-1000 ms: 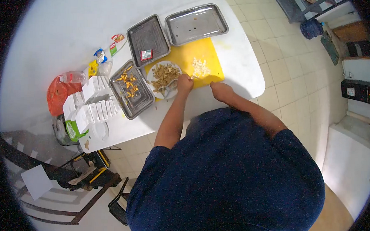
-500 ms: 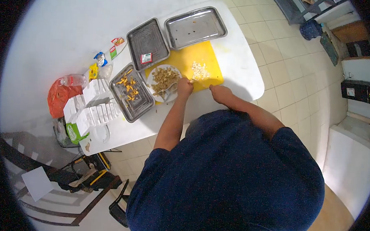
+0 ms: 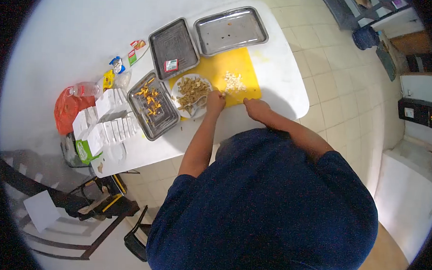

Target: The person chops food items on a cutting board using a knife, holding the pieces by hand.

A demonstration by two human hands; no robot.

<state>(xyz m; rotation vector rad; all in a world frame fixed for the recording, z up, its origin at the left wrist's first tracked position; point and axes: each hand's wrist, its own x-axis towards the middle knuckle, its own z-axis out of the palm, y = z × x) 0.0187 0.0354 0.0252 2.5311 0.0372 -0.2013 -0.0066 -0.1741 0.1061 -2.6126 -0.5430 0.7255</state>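
Observation:
On the near edge of the yellow cutting board (image 3: 251,81), my left hand (image 3: 215,102) is closed with its fingertips pinched on a small pale piece. My right hand (image 3: 256,109) is closed in a fist at the board's near right corner; whatever it grips is too small or hidden to name. Just beyond both hands lies a scatter of chopped whitish pieces (image 3: 234,81). A white plate (image 3: 175,90) heaped with brown chopped food (image 3: 193,89) sits directly left of my left hand, and a spoon-like utensil (image 3: 194,104) seems to rest on it.
A metal tray (image 3: 164,128) with orange-yellow strips (image 3: 150,100) stands left of the plate. Two more trays sit behind the board, one (image 3: 174,41) with a small red-and-white packet (image 3: 171,65), the other (image 3: 230,32) with crumbs. White boxes (image 3: 111,130) and a plastic bottle (image 3: 85,89) are far left.
The view has shifted very slightly. Both hands stay at the board's near edge in nearly the same pose, and the food and trays look unchanged.

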